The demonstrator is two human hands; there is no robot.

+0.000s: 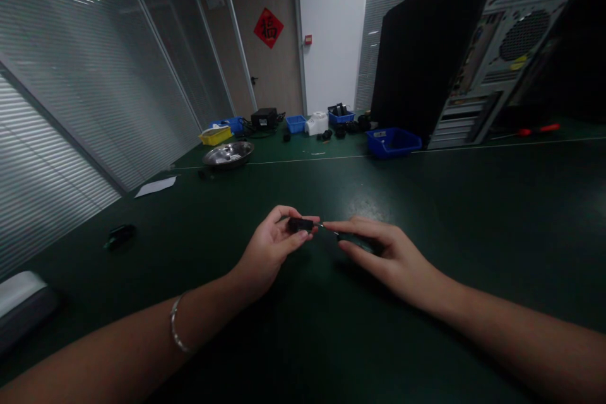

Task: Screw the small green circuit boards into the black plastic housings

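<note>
My left hand (272, 246) is closed around a small black part (301, 225), pinched between thumb and fingers just above the dark green table (426, 202). My right hand (379, 249) reaches in from the right, its fingertips pinched on a tiny thin piece (330, 229) at the black part's right end. What that piece is I cannot make out. A bracelet sits on my left wrist.
A black object (120, 235) and a white sheet (156, 186) lie at the left. A metal bowl (228, 154), yellow bin (215, 135) and blue bins (392, 141) stand at the back. A computer case (502, 44) and red-handled screwdriver (537, 130) are at the right.
</note>
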